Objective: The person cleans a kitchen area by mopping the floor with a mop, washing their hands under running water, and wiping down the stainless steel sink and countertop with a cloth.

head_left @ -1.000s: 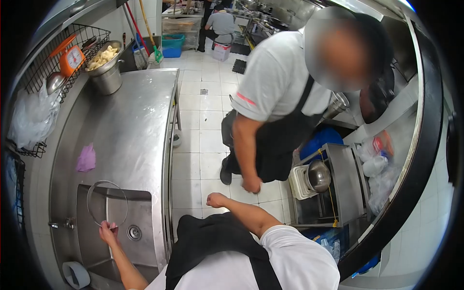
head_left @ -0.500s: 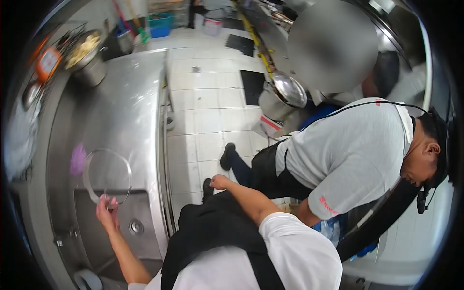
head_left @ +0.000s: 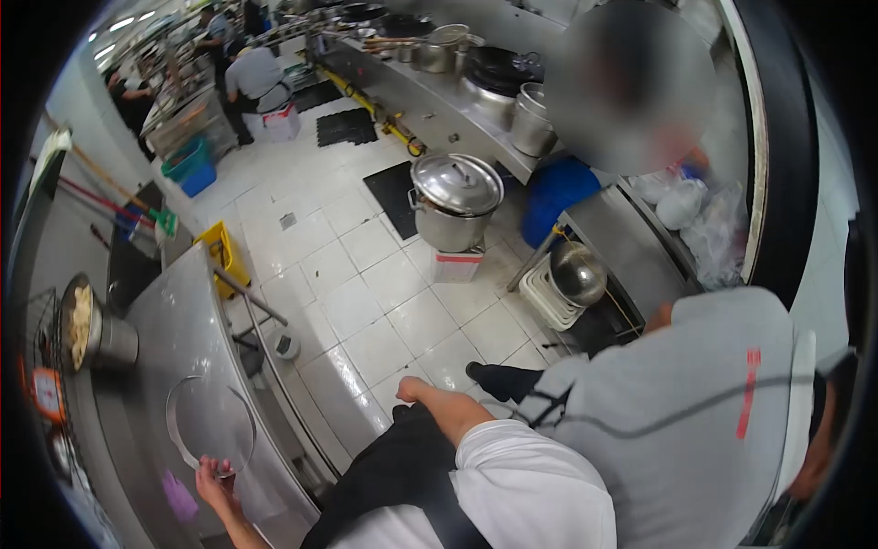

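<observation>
"What sort of place is shown?"
"A commercial kitchen: by the front edge of a long steel counter, a tall pot is stood, with a black pan set nearby."
"Is that supported elsewhere?"
"By the steel worktop, at whose left edge another pot is placed."

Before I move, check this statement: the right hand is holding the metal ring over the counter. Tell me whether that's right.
Not quite: the left hand is holding the metal ring, not the right hand, as the head view shows. The ring is indeed over the counter.
</observation>
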Motion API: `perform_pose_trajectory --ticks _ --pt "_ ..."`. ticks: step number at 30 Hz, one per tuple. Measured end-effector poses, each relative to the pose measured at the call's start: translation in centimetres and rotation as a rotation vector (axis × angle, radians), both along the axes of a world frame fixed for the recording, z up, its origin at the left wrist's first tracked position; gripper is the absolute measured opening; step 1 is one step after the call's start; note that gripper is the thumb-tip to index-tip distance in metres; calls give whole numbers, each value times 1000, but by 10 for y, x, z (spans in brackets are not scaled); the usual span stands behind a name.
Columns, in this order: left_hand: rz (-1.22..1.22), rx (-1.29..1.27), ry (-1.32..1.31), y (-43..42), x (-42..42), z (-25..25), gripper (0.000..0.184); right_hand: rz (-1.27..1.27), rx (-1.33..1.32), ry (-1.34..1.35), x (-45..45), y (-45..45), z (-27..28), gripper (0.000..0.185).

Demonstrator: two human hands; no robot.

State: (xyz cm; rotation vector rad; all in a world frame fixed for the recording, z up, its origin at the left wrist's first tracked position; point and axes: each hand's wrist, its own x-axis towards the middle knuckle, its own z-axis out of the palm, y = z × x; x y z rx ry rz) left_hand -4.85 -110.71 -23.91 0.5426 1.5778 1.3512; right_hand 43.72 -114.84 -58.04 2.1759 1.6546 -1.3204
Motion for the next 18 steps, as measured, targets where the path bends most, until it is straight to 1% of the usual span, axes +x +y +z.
perform_pose_trajectory --ticks 2,5,10,13,16,18 --pt "-28 15 -19 24 12 -4 31 -39 36 11 19 16 9 42" --pt "-39 -53 -54 54 39 -8 31 -69 104 24 39 28 1 42" --pt "-209 -117 -2 119 89 -25 30 -145 138 28 79 48 -5 42" --pt "-332 -124 4 173 133 -33 31 -270 129 8 103 51 15 40" --pt "-483 -134 14 238 180 -39 32 -218 139 -18 129 65 21 37" --pt "-574 -128 43 281 218 -42 32 -463 144 34 140 71 40 36"
